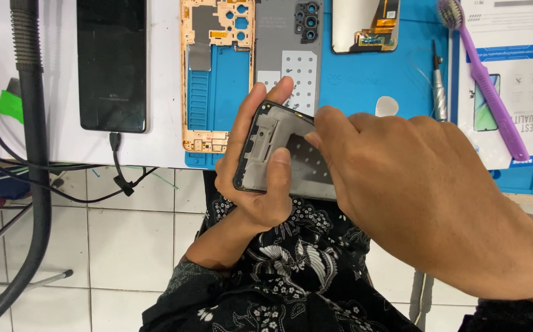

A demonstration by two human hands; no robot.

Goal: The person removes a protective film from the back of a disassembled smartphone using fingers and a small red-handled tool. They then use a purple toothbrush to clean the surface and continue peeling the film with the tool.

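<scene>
White floor tiles (131,246) fill the near part of the view, and beyond them runs the white worktop (57,92) with a blue repair mat (352,67) on its right half. Over the near edge of the worktop, above the person's lap in a black flowered shirt (291,276), the left hand (255,178) holds a dark phone frame (272,150) with its inner side up. Its grip is closed around the frame: the thumb lies over the near part and the fingers wrap the far left edge. From the right, the right hand (414,184) comes over the frame and its fingertips press on the inner plate; I cannot tell if they pinch anything small.

On the mat, far from the hands, lie an orange-gold middle frame (217,74), a grey back cover with camera holes (291,49) and a screen part with an orange flex cable (368,24). To the right are a small screwdriver (440,86), a purple toothbrush (485,80) and a white package (512,80) under it. On the left of the worktop, a black phone (111,64) lies with a cable (119,166) plugged in its near end. A thick black hose (35,154) hangs at the far left.
</scene>
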